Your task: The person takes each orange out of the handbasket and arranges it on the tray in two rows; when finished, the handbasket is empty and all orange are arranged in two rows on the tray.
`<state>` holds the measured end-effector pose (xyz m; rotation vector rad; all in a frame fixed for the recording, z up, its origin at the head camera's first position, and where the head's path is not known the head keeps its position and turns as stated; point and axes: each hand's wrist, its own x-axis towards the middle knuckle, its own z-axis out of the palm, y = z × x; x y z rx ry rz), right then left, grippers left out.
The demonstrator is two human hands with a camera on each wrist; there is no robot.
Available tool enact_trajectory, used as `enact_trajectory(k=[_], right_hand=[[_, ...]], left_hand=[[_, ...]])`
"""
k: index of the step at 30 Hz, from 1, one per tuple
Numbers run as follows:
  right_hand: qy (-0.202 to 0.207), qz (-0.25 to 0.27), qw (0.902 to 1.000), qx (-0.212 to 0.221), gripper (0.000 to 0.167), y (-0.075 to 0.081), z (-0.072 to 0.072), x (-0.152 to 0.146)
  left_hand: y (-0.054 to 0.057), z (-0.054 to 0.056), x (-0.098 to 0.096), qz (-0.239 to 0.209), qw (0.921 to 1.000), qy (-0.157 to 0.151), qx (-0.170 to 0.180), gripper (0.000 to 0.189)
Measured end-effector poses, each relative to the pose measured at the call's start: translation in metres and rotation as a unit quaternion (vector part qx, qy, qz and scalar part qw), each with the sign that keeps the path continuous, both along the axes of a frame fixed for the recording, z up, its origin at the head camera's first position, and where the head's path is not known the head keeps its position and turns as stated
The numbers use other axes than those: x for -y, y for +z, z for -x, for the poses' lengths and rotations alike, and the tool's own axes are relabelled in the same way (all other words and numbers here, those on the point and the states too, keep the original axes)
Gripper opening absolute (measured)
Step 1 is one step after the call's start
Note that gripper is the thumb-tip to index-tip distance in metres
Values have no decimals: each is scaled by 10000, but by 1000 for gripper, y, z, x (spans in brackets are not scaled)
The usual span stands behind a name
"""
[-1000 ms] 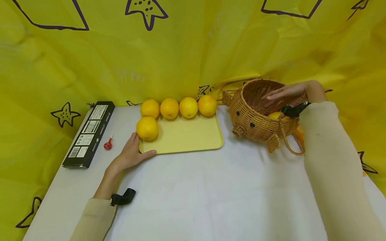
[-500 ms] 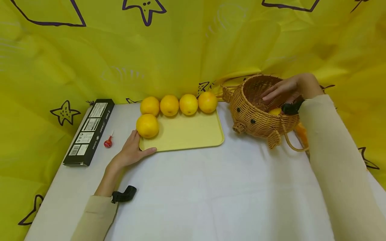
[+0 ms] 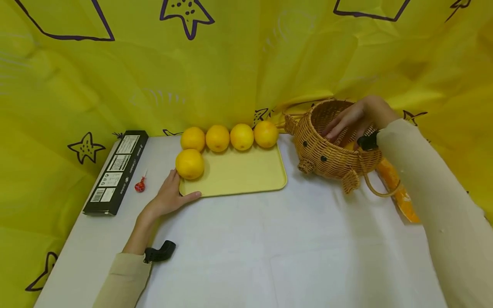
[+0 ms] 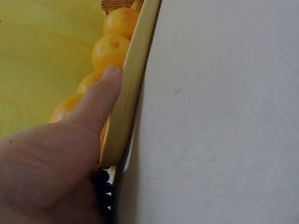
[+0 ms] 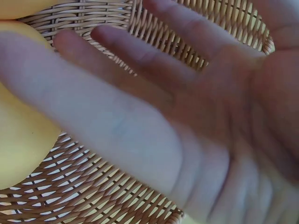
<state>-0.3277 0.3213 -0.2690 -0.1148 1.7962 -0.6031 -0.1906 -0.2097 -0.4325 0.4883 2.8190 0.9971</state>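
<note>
My left hand (image 3: 165, 199) rests at the near left corner of a pale yellow tray (image 3: 242, 171), its thumb stretched along the front rim. On that tray, one orange (image 3: 190, 164) sits close to the fingers, and several more oranges (image 3: 217, 138) stand in a row along the back edge. My right hand (image 3: 352, 119) reaches into a wicker basket (image 3: 327, 156) shaped like a pig's head. Inside the basket, the right wrist view shows the fingers extended and spread, with the thumb overlapping an orange (image 5: 23, 130). Another orange (image 5: 32, 7) shows at that view's top left corner.
Left of the tray lie a red-wrapped lollipop (image 3: 140, 185) and a long black box (image 3: 115, 175) with white labels. An orange packet (image 3: 402, 201) lies beside the basket, partly under the right sleeve. A yellow patterned cloth (image 3: 231, 64) hangs behind the white table (image 3: 269, 248).
My right hand has moved left and deeper into the basket, and its forearm now uncovers more of the orange packet. The left hand, tray and oranges stay as they were.
</note>
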Motion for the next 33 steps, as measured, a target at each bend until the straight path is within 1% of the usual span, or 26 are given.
enact_trajectory(k=[3, 5, 10, 14, 18, 19, 23, 25, 26, 29, 33], right_hand=[[27, 118, 9996, 245, 80, -4, 3, 2], [113, 122, 9993, 332, 80, -7, 5, 4], [315, 100, 9985, 434, 80, -16, 9, 5], [344, 131, 9980, 518, 78, -22, 11, 4], [383, 36, 9985, 387, 81, -25, 11, 5], [409, 11, 9989, 245, 82, -25, 10, 5], [297, 227, 9993, -37, 83, -24, 11, 5], [307, 312, 9989, -146, 81, -23, 11, 5], [279, 338, 9990, -120, 81, -23, 11, 5], [388, 269, 9987, -171, 82, -24, 11, 8], [433, 306, 9986, -16, 80, -26, 10, 12]], left_hand=[[-1, 1, 0, 17, 10000, 14, 61, 98], [-1, 1, 0, 17, 10000, 17, 59, 97], [0, 0, -1, 5, 10000, 16, -1, 94], [-1, -1, -3, 15, 10000, 26, 17, 94], [-1, -2, -4, 19, 10000, 33, 91, 96], [-1, -2, -4, 23, 9999, 26, 103, 97], [-1, -1, -4, 60, 9999, 41, 107, 98], [-2, 0, -3, 67, 9999, 54, 97, 98], [-2, 0, -3, 68, 9999, 75, 111, 99], [-2, -1, -3, 50, 9998, 76, 151, 99], [-1, -3, -4, 35, 9998, 67, 202, 99]])
